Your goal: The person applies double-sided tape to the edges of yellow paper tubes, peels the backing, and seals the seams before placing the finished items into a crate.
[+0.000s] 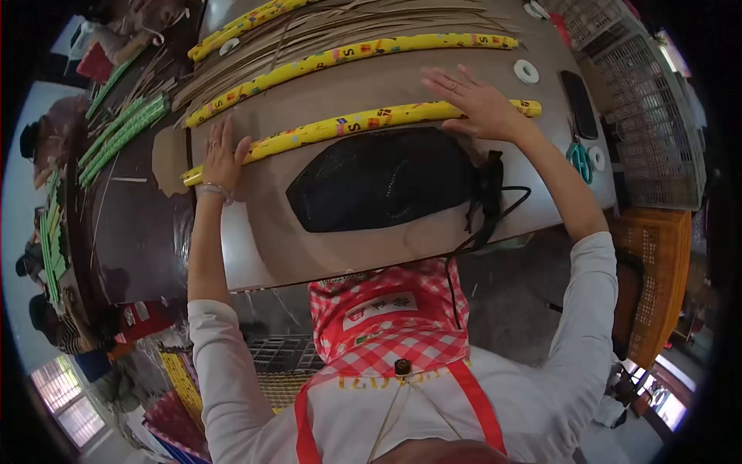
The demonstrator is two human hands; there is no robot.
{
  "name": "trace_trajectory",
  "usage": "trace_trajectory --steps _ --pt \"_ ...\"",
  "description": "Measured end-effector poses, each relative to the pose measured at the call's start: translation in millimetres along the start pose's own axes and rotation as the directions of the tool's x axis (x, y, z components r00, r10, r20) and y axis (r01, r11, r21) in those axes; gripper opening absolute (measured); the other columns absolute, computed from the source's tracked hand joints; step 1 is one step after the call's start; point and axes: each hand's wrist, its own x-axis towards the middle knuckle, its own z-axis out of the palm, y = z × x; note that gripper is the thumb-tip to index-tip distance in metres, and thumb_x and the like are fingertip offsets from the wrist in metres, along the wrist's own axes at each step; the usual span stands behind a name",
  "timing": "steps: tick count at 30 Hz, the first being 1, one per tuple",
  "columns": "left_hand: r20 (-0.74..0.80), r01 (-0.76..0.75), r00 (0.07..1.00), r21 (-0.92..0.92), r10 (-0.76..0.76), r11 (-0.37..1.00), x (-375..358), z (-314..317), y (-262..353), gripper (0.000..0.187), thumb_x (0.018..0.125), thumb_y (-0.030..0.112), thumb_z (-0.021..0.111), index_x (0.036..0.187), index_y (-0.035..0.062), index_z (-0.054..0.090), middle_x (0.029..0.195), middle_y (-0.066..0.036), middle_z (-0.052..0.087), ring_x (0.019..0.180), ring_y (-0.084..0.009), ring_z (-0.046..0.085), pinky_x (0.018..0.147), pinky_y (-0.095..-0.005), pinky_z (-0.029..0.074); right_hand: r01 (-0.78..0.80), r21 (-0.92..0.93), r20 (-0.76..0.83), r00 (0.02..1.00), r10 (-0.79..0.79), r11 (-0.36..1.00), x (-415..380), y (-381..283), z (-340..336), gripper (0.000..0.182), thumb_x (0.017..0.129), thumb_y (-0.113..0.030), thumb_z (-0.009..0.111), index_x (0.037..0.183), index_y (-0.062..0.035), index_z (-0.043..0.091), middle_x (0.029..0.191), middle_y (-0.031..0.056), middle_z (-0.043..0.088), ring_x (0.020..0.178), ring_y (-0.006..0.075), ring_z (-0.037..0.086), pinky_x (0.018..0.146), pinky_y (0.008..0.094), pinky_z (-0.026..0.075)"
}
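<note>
A long yellow patterned paper roll (pixel 363 121) lies across the table in front of me. My left hand (pixel 222 158) rests flat on its left end, fingers stretched out. Toward its right end, my right hand (pixel 479 104) lies over the roll with fingers spread. Beyond it runs a second yellow roll (pixel 348 52), and a third yellow roll (pixel 247 27) is at the far edge of view. A black drawstring bag (pixel 386 182) lies flat between my arms, its cords trailing over the table edge.
Thin brown strips (pixel 332 31) lie behind the rolls. At the right are a white tape roll (pixel 526 72), a black phone (pixel 578 104) and teal-handled scissors (pixel 579 161). Green patterned rolls (pixel 127 135) lie at the left. A wire basket (pixel 657 124) stands beyond the right edge.
</note>
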Motion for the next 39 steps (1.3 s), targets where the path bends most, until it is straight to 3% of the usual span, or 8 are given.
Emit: trace_trajectory --steps 8,10,13,16,22,28,34,39 --pt "-0.055 -0.004 0.998 0.063 0.007 0.998 -1 1 5 0.064 0.087 0.053 0.036 0.137 0.0152 0.023 0.135 -0.016 0.033 0.129 -0.0311 0.026 0.104 -0.0441 0.021 0.253 -0.063 0.052 0.967 -0.250 0.965 28 -3 22 0.060 0.084 -0.025 0.054 0.137 -0.0225 0.025 0.144 -0.0018 0.020 0.131 0.0162 0.022 0.109 0.0407 0.016" --pt "-0.055 0.005 0.998 0.079 -0.001 0.997 -1 3 6 0.064 0.087 0.053 0.036 0.137 0.0153 0.023 0.135 -0.015 0.034 0.128 -0.0307 0.026 0.104 -0.0441 0.022 0.409 -0.388 0.101 0.909 -0.403 0.826 30 -2 16 0.060 0.081 -0.021 0.056 0.134 -0.0243 0.030 0.143 0.0007 0.022 0.130 0.0187 0.025 0.109 0.0409 0.017" --pt "-0.084 -0.002 0.996 0.087 0.010 0.996 -1 4 4 0.064 0.087 0.054 0.035 0.137 0.0155 0.024 0.135 -0.015 0.034 0.129 -0.0301 0.026 0.104 -0.0444 0.022 0.227 0.052 -0.035 0.974 -0.226 0.972 41 -12 13 0.058 0.080 -0.015 0.053 0.133 -0.0276 0.033 0.142 0.0008 0.024 0.130 0.0190 0.025 0.108 0.0414 0.017" --pt "-0.091 0.010 0.996 0.074 -0.003 0.997 -3 4 7 0.065 0.086 0.056 0.034 0.137 0.0155 0.025 0.135 -0.014 0.034 0.129 -0.0294 0.026 0.104 -0.0443 0.022 0.244 0.108 0.063 0.966 -0.252 0.964 53 -18 19 0.064 0.076 -0.011 0.055 0.134 -0.0275 0.032 0.142 0.0022 0.025 0.130 0.0200 0.025 0.108 0.0416 0.017" --pt "-0.107 0.024 0.994 0.095 -0.013 0.995 -2 5 7 0.066 0.085 0.058 0.033 0.136 0.0155 0.027 0.135 -0.012 0.036 0.129 -0.0287 0.026 0.104 -0.0439 0.022 0.407 -0.329 0.186 0.913 -0.364 0.852 54 -22 9 0.064 0.081 -0.013 0.049 0.135 -0.0343 0.024 0.144 -0.0026 0.019 0.132 0.0160 0.020 0.109 0.0401 0.018" --pt "-0.153 0.010 0.988 0.094 0.004 0.995 -2 8 5 0.067 0.084 0.059 0.034 0.135 0.0155 0.029 0.134 -0.011 0.038 0.128 -0.0282 0.028 0.104 -0.0442 0.022 0.396 -0.193 -0.122 0.898 -0.423 0.898 78 -29 45 0.066 0.079 -0.010 0.050 0.137 -0.0281 0.022 0.145 -0.0027 0.016 0.132 0.0144 0.019 0.108 0.0388 0.018" --pt "-0.173 0.028 0.985 0.074 -0.015 0.997 -4 8 9 0.067 0.084 0.059 0.035 0.134 0.0156 0.030 0.132 -0.009 0.039 0.127 -0.0277 0.029 0.103 -0.0433 0.023 0.319 -0.106 -0.063 0.943 -0.327 0.942 88 -29 31 0.060 0.075 -0.021 0.059 0.131 -0.0216 0.037 0.142 0.0025 0.026 0.127 0.0170 0.032 0.108 0.0402 0.019" --pt "-0.158 0.038 0.987 0.077 -0.026 0.996 -3 5 11 0.066 0.084 0.059 0.035 0.134 0.0154 0.030 0.133 -0.009 0.038 0.127 -0.0261 0.030 0.104 -0.0423 0.022 0.407 -0.036 0.053 0.913 -0.405 0.913 96 -39 23 0.062 0.083 -0.026 0.054 0.137 -0.0267 0.023 0.145 -0.0017 0.017 0.130 0.0150 0.025 0.108 0.0389 0.017"
